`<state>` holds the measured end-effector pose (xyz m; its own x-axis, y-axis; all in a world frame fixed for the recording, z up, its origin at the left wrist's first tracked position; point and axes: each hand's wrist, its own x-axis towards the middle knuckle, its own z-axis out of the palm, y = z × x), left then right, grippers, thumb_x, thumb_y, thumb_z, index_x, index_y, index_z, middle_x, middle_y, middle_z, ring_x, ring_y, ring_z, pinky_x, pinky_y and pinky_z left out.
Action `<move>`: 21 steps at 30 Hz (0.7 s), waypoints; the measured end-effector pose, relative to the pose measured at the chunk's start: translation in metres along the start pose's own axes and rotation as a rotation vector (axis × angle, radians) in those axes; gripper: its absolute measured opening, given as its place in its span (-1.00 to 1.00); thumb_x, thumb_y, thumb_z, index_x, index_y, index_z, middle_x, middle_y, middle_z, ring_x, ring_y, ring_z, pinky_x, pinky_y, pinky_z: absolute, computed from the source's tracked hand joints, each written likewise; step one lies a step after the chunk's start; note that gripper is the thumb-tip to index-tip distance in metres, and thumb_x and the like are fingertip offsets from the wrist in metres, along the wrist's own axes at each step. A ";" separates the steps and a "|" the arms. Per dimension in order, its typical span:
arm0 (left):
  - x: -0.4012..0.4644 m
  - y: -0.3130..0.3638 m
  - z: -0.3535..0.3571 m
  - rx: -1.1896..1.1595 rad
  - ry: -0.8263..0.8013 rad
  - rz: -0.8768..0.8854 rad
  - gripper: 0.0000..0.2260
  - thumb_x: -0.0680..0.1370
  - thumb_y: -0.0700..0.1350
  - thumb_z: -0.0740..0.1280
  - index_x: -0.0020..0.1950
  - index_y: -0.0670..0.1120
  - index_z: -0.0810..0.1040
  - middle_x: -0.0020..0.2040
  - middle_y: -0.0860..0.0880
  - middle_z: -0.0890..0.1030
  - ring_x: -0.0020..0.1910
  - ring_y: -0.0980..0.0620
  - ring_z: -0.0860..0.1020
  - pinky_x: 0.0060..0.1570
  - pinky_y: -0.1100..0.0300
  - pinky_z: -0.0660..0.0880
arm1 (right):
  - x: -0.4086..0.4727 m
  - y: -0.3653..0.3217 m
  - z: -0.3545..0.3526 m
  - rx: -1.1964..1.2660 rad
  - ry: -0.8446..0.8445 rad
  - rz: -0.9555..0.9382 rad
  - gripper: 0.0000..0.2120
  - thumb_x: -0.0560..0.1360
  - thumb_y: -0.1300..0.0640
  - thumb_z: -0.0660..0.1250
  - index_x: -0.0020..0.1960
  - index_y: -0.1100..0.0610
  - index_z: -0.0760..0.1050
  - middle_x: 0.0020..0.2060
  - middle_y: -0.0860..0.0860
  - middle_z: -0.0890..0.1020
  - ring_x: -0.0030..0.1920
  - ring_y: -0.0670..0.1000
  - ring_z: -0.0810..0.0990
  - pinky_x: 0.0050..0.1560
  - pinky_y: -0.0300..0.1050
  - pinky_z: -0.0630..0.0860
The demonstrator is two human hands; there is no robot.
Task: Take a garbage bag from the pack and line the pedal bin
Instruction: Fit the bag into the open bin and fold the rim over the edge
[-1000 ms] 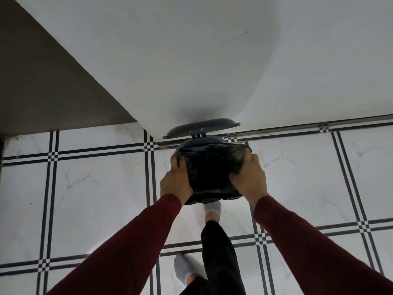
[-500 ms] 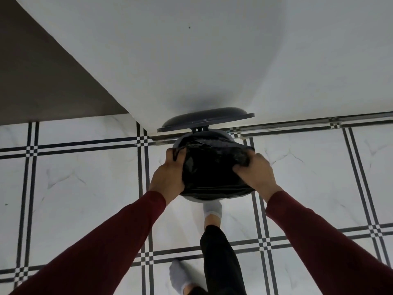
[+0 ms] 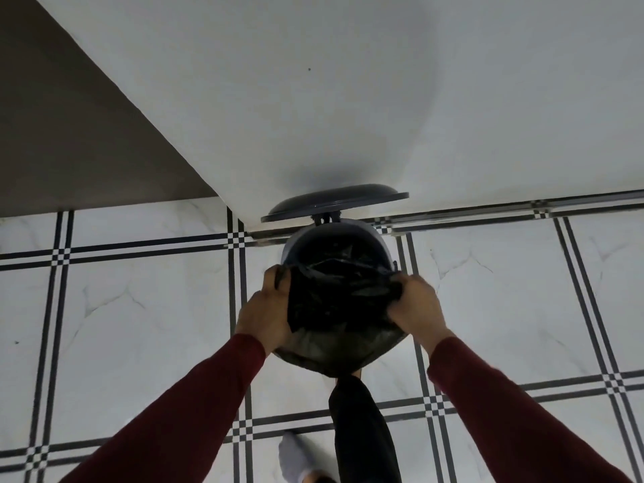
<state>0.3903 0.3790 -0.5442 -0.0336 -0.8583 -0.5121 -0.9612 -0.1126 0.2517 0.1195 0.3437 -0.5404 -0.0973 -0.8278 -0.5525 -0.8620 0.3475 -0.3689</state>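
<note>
A grey round pedal bin [image 3: 378, 240] stands on the tiled floor against the white wall, its dark lid [image 3: 334, 203] raised behind it. A black garbage bag [image 3: 334, 308] hangs in and over the bin's mouth, folded over the near rim. My left hand [image 3: 268, 310] grips the bag's edge at the bin's left side. My right hand [image 3: 416, 306] grips the bag's edge at the right side. The far inner rim of the bin shows bare grey above the bag. My leg in black trousers reaches under the bin's front, hiding the pedal.
White wall [image 3: 313, 99] rises directly behind the bin, with a brown surface [image 3: 69, 134] to its left. White marble-look floor tiles [image 3: 139, 325] with black grid lines spread on both sides. My other foot in a grey sock [image 3: 296, 454] rests near the bottom edge.
Both hands have slid toward me along the bin's sides, drawing the bag down over the near rim. The bin's far grey rim now shows.
</note>
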 end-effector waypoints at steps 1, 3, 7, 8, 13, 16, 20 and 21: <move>0.004 0.001 -0.004 -0.017 0.005 -0.021 -0.11 0.43 -0.12 0.49 0.64 -0.05 0.06 0.56 -0.12 0.05 -0.02 -0.18 0.64 -0.02 -0.04 0.63 | 0.006 -0.004 -0.007 0.024 0.048 -0.025 -0.50 0.33 0.32 0.33 0.26 0.12 0.58 0.07 0.13 0.60 0.05 0.20 0.63 0.03 -0.13 0.53; 0.014 0.000 -0.012 -0.043 0.012 -0.071 -0.16 0.46 -0.16 0.44 0.63 0.00 0.06 0.52 -0.16 0.07 -0.01 -0.25 0.64 0.01 -0.10 0.62 | 0.017 -0.014 -0.020 0.038 0.085 -0.066 -0.48 0.34 0.31 0.34 0.29 0.09 0.53 0.08 0.13 0.55 0.05 0.23 0.61 0.08 -0.04 0.55; 0.040 0.001 -0.012 0.068 0.030 -0.146 -0.30 0.54 -0.22 0.33 0.61 0.08 0.12 0.41 -0.26 0.20 -0.05 -0.27 0.65 -0.06 -0.07 0.59 | 0.049 -0.019 -0.023 -0.112 0.047 -0.112 -0.44 0.39 0.22 0.31 0.39 0.02 0.40 0.10 0.16 0.51 0.08 0.29 0.59 0.07 0.09 0.58; 0.049 0.000 -0.010 0.074 0.009 -0.161 -0.31 0.55 -0.22 0.31 0.61 0.08 0.13 0.42 -0.28 0.23 0.00 -0.29 0.64 -0.05 -0.07 0.59 | 0.057 -0.021 -0.022 -0.152 0.033 -0.129 -0.39 0.40 0.21 0.30 0.44 -0.01 0.35 0.10 0.17 0.52 0.09 0.29 0.60 0.07 0.11 0.58; 0.108 -0.016 -0.004 -0.166 -0.167 -0.170 -0.16 0.44 -0.21 0.34 0.66 0.12 0.10 0.45 -0.32 0.38 0.32 -0.31 0.53 0.30 -0.04 0.52 | 0.106 -0.024 -0.012 -0.310 -0.001 -0.161 -0.28 0.44 0.17 0.28 0.57 -0.07 0.20 0.26 0.19 0.50 0.20 0.34 0.57 0.13 0.17 0.56; 0.136 -0.028 -0.003 -0.268 -0.250 -0.152 -0.20 0.45 -0.17 0.37 0.65 0.09 0.17 0.37 -0.26 0.53 0.28 -0.23 0.56 0.22 0.10 0.52 | 0.134 -0.022 -0.009 -0.339 -0.057 -0.139 -0.22 0.44 0.12 0.29 0.61 -0.12 0.12 0.28 0.19 0.48 0.22 0.33 0.56 0.16 0.16 0.55; 0.166 -0.035 -0.005 -0.498 -0.275 -0.174 -0.36 0.50 -0.15 0.35 0.58 0.12 0.33 0.37 -0.19 0.56 0.29 -0.18 0.55 0.23 0.08 0.46 | 0.165 -0.014 -0.006 -0.314 -0.157 -0.154 -0.19 0.42 0.16 0.26 0.61 -0.20 0.10 0.23 0.26 0.57 0.21 0.31 0.57 0.17 0.07 0.56; 0.171 -0.036 -0.005 -0.554 -0.292 -0.191 -0.37 0.47 -0.15 0.33 0.55 0.09 0.38 0.35 -0.22 0.57 0.25 -0.20 0.57 0.22 0.01 0.48 | 0.171 -0.013 -0.006 -0.267 -0.195 -0.138 -0.22 0.42 0.17 0.24 0.59 -0.22 0.16 0.25 0.24 0.59 0.23 0.29 0.57 0.19 0.05 0.55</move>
<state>0.4207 0.2332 -0.6366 -0.0240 -0.6346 -0.7724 -0.6767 -0.5584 0.4798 0.1110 0.1953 -0.6255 0.1036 -0.7501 -0.6532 -0.9626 0.0898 -0.2558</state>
